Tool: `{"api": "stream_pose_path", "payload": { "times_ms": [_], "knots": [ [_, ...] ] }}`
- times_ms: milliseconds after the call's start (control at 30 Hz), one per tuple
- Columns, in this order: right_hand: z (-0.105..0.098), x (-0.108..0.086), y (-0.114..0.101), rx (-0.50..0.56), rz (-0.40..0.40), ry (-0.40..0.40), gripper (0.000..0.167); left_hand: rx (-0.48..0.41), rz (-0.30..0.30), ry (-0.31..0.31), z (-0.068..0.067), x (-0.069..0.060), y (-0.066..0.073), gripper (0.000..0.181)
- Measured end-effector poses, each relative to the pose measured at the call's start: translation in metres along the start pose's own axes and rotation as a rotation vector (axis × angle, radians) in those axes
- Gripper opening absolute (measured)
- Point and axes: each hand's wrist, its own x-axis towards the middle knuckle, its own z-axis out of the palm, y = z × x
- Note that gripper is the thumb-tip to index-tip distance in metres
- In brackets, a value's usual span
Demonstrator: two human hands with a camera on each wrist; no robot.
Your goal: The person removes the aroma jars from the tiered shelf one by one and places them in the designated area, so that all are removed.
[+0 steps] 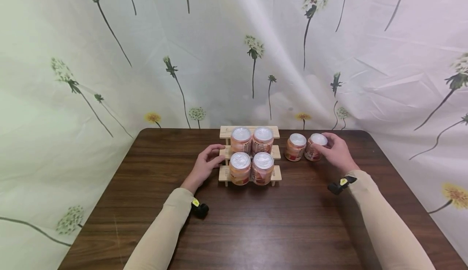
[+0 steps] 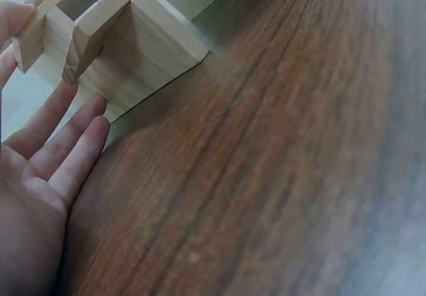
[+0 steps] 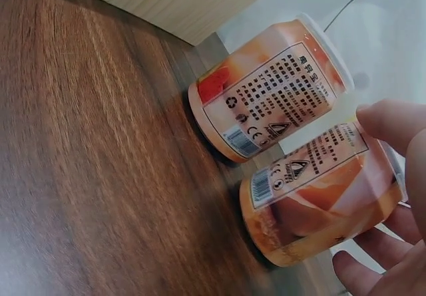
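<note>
**Right hand (image 1: pixel 338 153) on one can, left hand (image 1: pixel 204 165) at the rack**

The right thumb and fingers curl round an orange-pink printed cylindrical can with a silvery lid (image 1: pixel 313 153), at the right of the dark wood-grain table (image 1: pixel 256 221). The left fingers, nearly straight and spread, touch the left end of a stepped pale-wood rack (image 1: pixel 223 173), gripping nothing. A matching second can (image 1: pixel 294 150) stands just beside the held one. Four more cans (image 1: pixel 240 174) stand on the rack, two by two. Behind hangs a white dandelion-print cloth (image 1: pixel 219 59).
</note>
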Motion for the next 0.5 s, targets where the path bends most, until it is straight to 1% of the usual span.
{"api": "stream_pose_path", "payload": {
  "times_ms": [100,300,400,500],
  "knots": [
    [-0.004,0.0,-0.006,-0.026,-0.022,0.008,0.076,0.002,-0.005,0.0,0.0,0.0,0.0,0.038],
    [-0.009,-0.001,-0.034,-0.043,-0.136,0.069,0.072,0.004,0.006,0.003,0.001,-0.001,0.0,0.037],
    [-0.005,0.0,-0.05,-0.02,-0.182,0.066,0.072,0.006,0.008,0.0,0.001,-0.001,0.001,0.036],
    [0.004,0.0,-0.067,-0.002,-0.232,0.05,0.068,0.011,0.011,0.0,0.001,-0.001,0.001,0.036]
  ]
}}
